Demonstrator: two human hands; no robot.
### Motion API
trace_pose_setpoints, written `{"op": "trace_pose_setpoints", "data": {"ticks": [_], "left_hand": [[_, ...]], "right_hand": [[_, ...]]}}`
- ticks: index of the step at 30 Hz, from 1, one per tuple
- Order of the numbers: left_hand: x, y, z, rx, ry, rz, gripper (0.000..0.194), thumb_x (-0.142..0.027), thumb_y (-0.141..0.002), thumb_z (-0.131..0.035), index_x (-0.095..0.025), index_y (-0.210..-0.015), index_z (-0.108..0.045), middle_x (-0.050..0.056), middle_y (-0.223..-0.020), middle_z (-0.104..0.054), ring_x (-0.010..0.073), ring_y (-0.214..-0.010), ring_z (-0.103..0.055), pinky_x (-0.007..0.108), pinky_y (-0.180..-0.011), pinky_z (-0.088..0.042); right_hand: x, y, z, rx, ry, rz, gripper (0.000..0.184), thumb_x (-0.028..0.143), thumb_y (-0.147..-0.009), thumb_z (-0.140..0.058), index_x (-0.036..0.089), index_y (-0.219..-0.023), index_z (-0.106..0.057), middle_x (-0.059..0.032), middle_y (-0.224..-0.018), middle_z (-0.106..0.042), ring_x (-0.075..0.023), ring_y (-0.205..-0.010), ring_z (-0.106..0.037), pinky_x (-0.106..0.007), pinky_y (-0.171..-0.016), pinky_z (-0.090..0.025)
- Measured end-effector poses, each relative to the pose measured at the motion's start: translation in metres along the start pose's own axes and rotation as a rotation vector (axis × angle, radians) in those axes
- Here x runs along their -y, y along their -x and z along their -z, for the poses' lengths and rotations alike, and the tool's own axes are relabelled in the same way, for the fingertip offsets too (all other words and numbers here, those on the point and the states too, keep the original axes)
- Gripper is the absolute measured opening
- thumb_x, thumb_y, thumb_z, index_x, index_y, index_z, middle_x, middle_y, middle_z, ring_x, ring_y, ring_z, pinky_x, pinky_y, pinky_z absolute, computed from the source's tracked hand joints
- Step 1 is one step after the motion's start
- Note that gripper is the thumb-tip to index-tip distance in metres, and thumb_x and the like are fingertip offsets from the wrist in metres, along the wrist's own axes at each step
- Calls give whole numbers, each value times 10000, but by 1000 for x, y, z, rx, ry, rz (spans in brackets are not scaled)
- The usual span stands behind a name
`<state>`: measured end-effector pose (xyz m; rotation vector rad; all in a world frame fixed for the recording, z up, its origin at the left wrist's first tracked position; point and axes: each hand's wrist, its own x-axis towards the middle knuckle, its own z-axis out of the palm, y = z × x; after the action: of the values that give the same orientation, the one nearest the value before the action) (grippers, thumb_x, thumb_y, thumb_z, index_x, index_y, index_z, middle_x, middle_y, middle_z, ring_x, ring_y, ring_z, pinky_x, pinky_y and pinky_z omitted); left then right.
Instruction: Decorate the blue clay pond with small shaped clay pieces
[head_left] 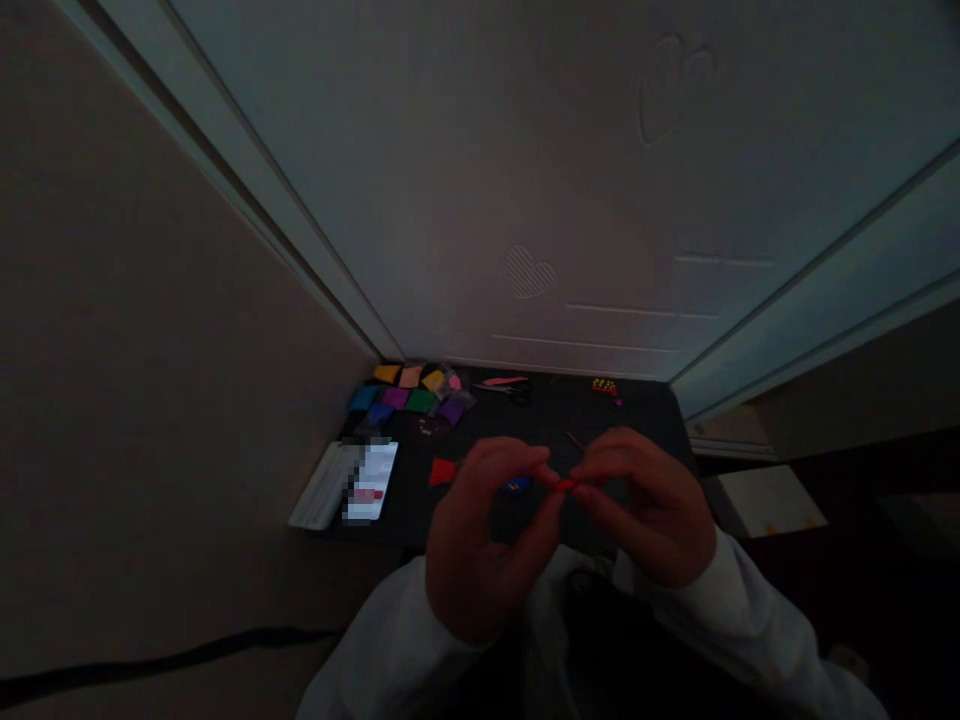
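A small red piece of what looks like modelling clay [565,485] is pinched between both hands, above the dark table. My left hand [491,540] has thumb and index finger closed on its left end. On the other end, the thumb and fingers of my right hand [651,505] are pressed together. Below and behind the left fingers lies a dark blue piece with yellow marks [516,486]. A flat red packet [442,472] sits just left of that hand, partly covered by it. Beyond the right fingertips rests a thin pinkish stick [574,440].
Several coloured packets [396,399] cover the table's back left. Scissors [510,390] and small yellow-and-red pieces [604,386] lie along the back edge. A lit phone or tablet [375,480] is at the left. A door-like panel [480,200] rises behind the dark table [652,410].
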<state>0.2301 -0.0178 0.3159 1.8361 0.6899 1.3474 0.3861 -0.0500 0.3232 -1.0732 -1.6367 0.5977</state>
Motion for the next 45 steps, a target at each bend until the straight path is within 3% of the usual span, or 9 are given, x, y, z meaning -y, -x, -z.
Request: {"op": "trace_pose_setpoints", "data": {"ticks": [16, 22, 27, 45], "left_hand": [[-1, 5, 2, -27, 0, 12, 560, 44, -589, -586, -224, -1069, -478, 12, -823, -582, 174, -810, -542, 369, -766, -444], [-1, 3, -2, -126, -11, 0, 526, 26, -607, -582, -214, -1063, -477, 10, -812, -571, 154, -784, -545, 338, -738, -458], [-2, 4, -4, -205, -25, -29, 557, 35, -597, -588, -225, -1076, -471, 1, -813, -581, 147, -776, -540, 331, -745, -453], [-1, 5, -3, -196, -4, -28, 541, 44, -590, -583, -209, -1058, -484, 6, -813, -577, 153, -773, -540, 339, -726, -463]], "right_hand": [[2, 1, -2, -42, 11, 10, 223, 47, -680, -579, 181, -858, -594, -17, -746, -570, -125, -687, -524, -272, -600, -417], [6, 4, -4, -143, 112, 32, 332, 37, -687, -550, 208, -966, -606, -15, -699, -585, -134, -654, -535, -269, -563, -415], [11, 0, -9, -107, 85, 64, 307, 56, -695, -536, 183, -960, -627, -23, -643, -573, -129, -591, -516, -278, -539, -422], [10, 3, -11, -89, 73, 2, 285, 70, -702, -532, 191, -941, -629, -16, -651, -587, -128, -604, -531, -269, -550, -435]]}}
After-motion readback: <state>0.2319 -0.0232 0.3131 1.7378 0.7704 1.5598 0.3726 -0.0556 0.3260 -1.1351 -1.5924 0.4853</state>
